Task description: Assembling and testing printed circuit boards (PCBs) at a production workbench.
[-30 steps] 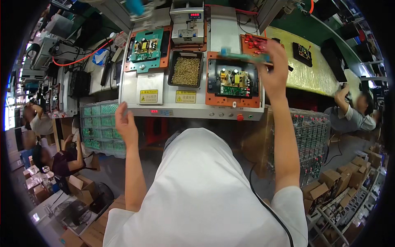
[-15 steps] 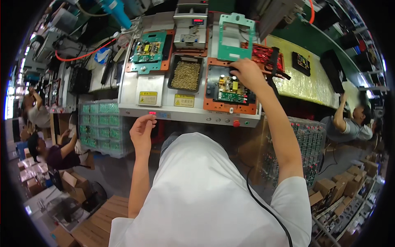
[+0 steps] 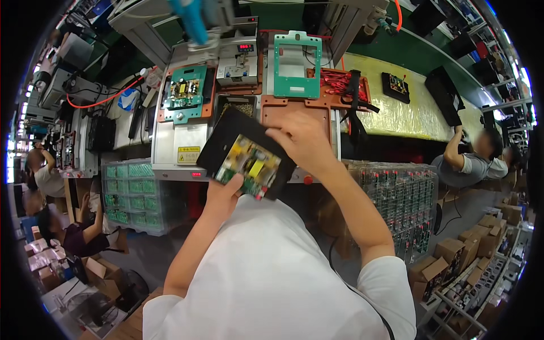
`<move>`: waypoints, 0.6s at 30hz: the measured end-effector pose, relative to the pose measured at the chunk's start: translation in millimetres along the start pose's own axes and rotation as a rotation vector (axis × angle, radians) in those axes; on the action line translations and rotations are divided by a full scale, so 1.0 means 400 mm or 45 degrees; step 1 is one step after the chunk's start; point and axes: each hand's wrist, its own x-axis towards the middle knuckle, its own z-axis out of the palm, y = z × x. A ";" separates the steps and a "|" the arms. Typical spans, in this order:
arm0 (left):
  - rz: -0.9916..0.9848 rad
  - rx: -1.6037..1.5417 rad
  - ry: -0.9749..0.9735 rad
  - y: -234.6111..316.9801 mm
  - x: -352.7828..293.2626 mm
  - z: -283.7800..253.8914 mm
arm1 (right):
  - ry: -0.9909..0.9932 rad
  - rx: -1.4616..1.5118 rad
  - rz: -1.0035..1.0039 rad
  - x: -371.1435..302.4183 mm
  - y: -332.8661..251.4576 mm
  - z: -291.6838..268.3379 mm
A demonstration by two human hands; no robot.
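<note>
Above the bench's front edge, a black plastic housing (image 3: 224, 127) is held tilted, with a circuit board (image 3: 252, 164) lying in it. The board carries a yellow transformer and a green section. My left hand (image 3: 222, 198) grips the lower left edge, thumb over the board's near side. At the upper right edge, my right hand (image 3: 303, 141) has its fingers closed on the housing. Behind that hand lies an orange fixture base (image 3: 269, 113), with its green frame (image 3: 297, 90) raised upright at the back. The housing partly covers a black tray of small brass-coloured screws (image 3: 241, 104).
Another board (image 3: 184, 89) sits in a green-and-orange fixture at left. A teal driver tool (image 3: 191, 22) hangs blurred above. Red wires (image 3: 337, 82) fill an orange holder at right. Crates of boards (image 3: 133, 195) flank me. Other people work at both sides.
The housing with its board has come out of the orange fixture, toward me and to the left. My left hand has risen and taken hold of it. The teal tool has shifted right.
</note>
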 end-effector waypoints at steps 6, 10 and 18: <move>0.140 -0.024 0.202 -0.018 -0.071 -0.027 | 0.385 -0.193 0.222 0.119 0.424 -0.116; 0.160 -0.049 0.317 -0.030 -0.096 -0.020 | 0.089 -0.632 0.063 0.156 0.608 -0.108; 0.262 -0.072 0.464 -0.043 -0.104 -0.023 | -0.192 -0.774 -0.002 0.159 0.671 -0.171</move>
